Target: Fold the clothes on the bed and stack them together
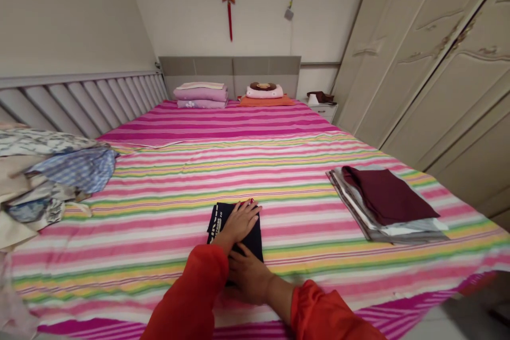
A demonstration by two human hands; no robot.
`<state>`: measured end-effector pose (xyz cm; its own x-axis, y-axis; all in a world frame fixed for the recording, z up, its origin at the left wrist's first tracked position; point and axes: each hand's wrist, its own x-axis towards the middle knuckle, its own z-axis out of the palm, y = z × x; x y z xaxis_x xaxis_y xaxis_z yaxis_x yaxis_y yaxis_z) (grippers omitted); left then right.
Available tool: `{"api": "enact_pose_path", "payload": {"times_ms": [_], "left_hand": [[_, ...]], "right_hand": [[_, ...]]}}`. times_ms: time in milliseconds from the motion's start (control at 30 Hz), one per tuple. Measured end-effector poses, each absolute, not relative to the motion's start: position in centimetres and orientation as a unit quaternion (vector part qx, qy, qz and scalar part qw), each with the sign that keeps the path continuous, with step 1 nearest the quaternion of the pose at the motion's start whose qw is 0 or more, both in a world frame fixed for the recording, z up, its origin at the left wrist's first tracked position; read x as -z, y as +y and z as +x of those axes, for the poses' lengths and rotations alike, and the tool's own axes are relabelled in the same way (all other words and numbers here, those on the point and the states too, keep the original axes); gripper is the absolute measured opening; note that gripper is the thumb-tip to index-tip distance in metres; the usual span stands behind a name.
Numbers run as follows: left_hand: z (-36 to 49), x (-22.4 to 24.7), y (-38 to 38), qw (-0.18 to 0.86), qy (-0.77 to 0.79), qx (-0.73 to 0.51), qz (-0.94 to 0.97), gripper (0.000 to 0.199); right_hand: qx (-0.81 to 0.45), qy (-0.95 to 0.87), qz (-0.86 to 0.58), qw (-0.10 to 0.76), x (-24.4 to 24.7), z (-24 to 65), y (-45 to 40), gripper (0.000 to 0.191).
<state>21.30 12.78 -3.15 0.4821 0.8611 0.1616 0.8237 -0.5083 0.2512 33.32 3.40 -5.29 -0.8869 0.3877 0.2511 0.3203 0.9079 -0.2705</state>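
Note:
A dark navy garment (254,241) with pale lettering lies folded into a small rectangle on the striped bedspread (295,191). Across its upper part rests my left hand (240,220), palm down with the fingers spread. My right hand (249,274) is at the garment's near end, just below the left one, and its fingers are apart and touch the cloth. A bit of red shows at the garment's far edge. The right palm and the left wrist hide part of the near edge.
On the right of the bed is a stack of folded clothes (390,196), maroon on top. Loose clothes (51,170) are heaped at the left edge. Folded bedding (202,95) and a pink pillow (263,91) sit by the headboard (265,67). Wardrobes (434,64) stand on the right.

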Motion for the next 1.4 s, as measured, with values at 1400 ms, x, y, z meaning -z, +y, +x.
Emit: {"api": "enact_pose_path", "payload": {"times_ms": [1400], "left_hand": [[15.8,7.1,5.2,0.137,0.707,-0.377,0.583,0.060]], "right_hand": [[-0.711,-0.297,-0.386,0.506,3.5,34.2,4.2,0.056]]}}
